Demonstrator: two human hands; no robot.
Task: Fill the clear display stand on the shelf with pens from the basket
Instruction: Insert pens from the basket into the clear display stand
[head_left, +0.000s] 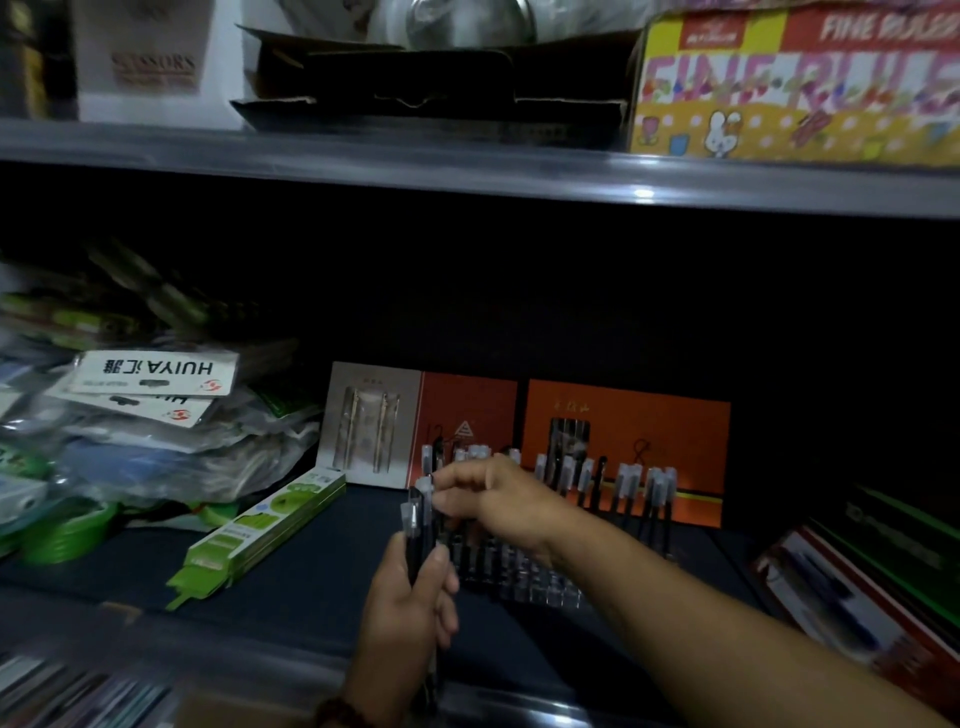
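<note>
Now: left hand grips pen bundle; right hand pinches one pen. Draw straight up, seat upright in clear display stand.

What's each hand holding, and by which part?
Left hand grips a bundle of pens around the lower barrels; right hand pinches one pen by its capped top.

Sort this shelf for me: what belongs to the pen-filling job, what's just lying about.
Job: held pens, left hand, right hand, clear stand, slotted pens.
Lying about: green boxes, orange boxes, HUIYA packets, ruler box.
</note>
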